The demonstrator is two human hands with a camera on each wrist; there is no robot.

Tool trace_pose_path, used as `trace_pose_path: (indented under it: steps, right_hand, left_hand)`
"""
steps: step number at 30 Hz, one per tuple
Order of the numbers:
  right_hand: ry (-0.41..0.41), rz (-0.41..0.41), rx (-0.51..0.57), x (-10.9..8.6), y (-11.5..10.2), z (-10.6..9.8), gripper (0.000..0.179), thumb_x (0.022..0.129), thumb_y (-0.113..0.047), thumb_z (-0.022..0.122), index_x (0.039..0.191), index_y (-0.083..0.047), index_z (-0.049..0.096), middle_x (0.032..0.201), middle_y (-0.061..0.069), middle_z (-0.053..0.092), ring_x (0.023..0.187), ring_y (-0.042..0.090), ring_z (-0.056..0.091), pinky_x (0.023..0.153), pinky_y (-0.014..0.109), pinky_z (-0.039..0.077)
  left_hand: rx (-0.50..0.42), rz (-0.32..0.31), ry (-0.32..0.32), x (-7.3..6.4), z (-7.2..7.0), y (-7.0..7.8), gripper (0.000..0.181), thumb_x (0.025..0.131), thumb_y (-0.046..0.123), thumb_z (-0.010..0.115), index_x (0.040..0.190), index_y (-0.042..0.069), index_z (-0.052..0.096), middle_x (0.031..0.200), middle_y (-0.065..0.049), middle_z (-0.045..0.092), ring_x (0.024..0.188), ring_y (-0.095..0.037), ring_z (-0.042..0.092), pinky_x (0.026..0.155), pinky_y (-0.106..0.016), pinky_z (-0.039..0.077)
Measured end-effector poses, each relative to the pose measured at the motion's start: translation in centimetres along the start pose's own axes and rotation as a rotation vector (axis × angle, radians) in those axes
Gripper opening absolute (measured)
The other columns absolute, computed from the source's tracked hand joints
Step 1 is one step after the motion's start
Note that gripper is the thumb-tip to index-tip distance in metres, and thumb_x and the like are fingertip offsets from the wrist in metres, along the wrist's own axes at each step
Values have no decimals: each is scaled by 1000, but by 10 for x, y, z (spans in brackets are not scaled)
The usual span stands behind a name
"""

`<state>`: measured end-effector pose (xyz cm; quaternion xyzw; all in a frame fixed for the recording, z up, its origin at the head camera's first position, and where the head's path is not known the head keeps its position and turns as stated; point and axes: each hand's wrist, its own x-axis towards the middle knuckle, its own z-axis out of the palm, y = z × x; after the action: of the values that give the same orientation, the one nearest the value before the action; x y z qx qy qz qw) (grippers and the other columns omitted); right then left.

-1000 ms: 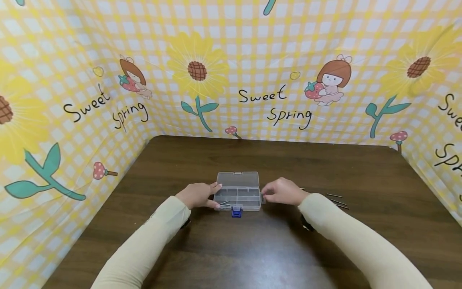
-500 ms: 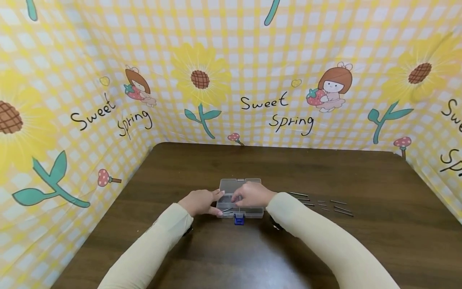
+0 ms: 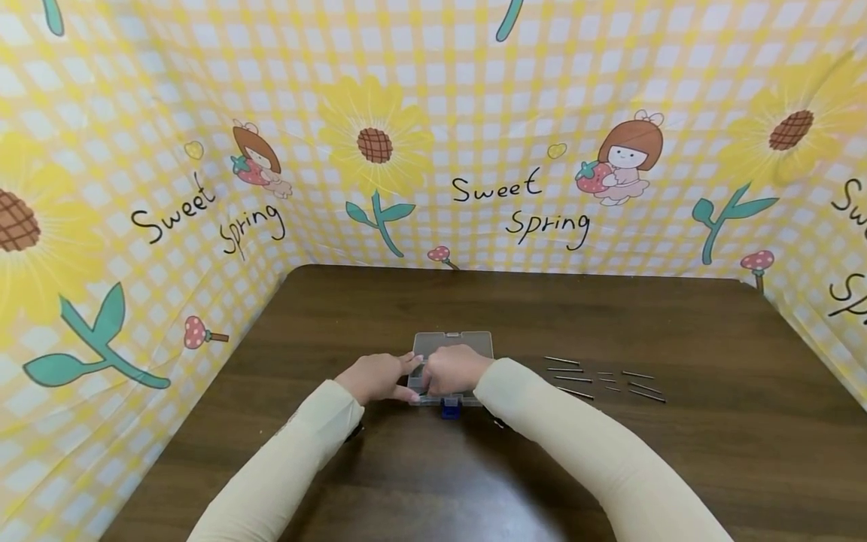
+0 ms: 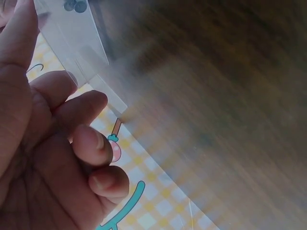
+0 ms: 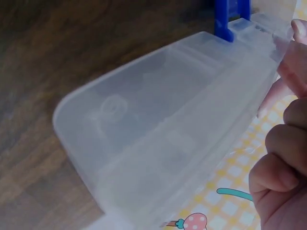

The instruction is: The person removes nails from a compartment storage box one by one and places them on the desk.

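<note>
A clear plastic compartment box (image 3: 452,342) with a blue latch (image 3: 450,409) lies on the brown table, its lid folded back. At its left end my left hand (image 3: 379,378) holds the box between thumb and fingers. My right hand (image 3: 455,369) reaches over the box, fingers curled and tips down inside the left compartments. Those fingertips are hidden, and I cannot tell what they pinch. In the right wrist view the frosted box wall (image 5: 158,115) fills the middle. The left wrist view shows a clear panel (image 4: 76,38) of the box beside my fingers.
Right of the box lie several long nails (image 3: 567,379), a few tiny pins (image 3: 607,380) and some mid-length nails (image 3: 643,387). A yellow checked cloth (image 3: 433,150) stands as a wall around the back and sides of the table.
My right hand has moved left from the box's right side into its left compartments, uncovering the nails on the right. The left hand stays at the box's left end.
</note>
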<state>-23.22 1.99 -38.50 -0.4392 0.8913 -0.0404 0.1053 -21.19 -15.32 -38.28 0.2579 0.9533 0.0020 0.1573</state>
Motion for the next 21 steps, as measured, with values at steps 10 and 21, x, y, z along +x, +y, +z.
trace_pose_path:
  steps: [10,21]
  right_hand:
    - [-51,60,-31,3,0,-2,7,86,-24,72,87,-22,78,87,-11,71,81,9,64,72,34,54]
    - [-52,51,-64,9,-3,1,8,85,-20,72,83,-22,79,85,-10,71,74,7,62,66,31,54]
  left_hand:
    - [20,22,19,1,-3,-1,78,84,49,65,146,10,41,148,-9,41,79,-25,64,65,-36,51]
    - [19,-3,-2,1,-1,0,79,83,49,66,147,11,40,148,-8,40,75,-23,63,65,-36,50]
